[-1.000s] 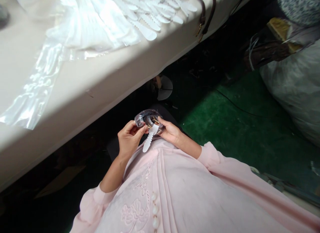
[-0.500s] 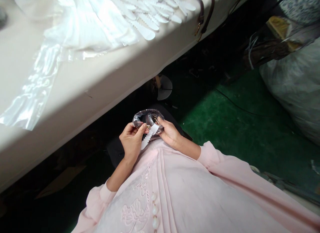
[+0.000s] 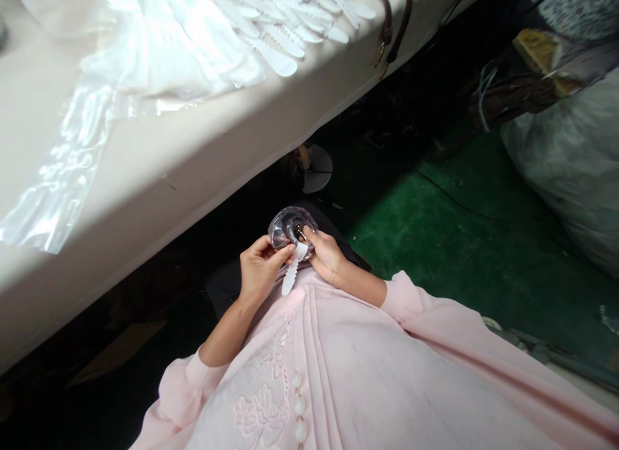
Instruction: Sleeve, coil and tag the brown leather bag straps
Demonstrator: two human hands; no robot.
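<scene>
Low in my lap, both hands work on a rolled dark belt wrapped in a clear plastic bag (image 3: 289,225). My left hand (image 3: 260,274) pinches a white serrated plastic strip (image 3: 291,278) that hangs down from the roll. My right hand (image 3: 327,254) grips the roll's right side, with the thumb beside a small gold buckle (image 3: 300,232). Both hands are closed around these parts.
A beige table (image 3: 159,160) runs across the upper left, carrying clear plastic bags (image 3: 145,57), several white serrated strips (image 3: 290,24) and brown belts (image 3: 394,24) over its edge. A green floor (image 3: 459,244) and a large white sack (image 3: 570,160) lie to the right.
The wrapped roll has turned and bunched tighter between my hands. The white strip now hangs straighter below my left fingers.
</scene>
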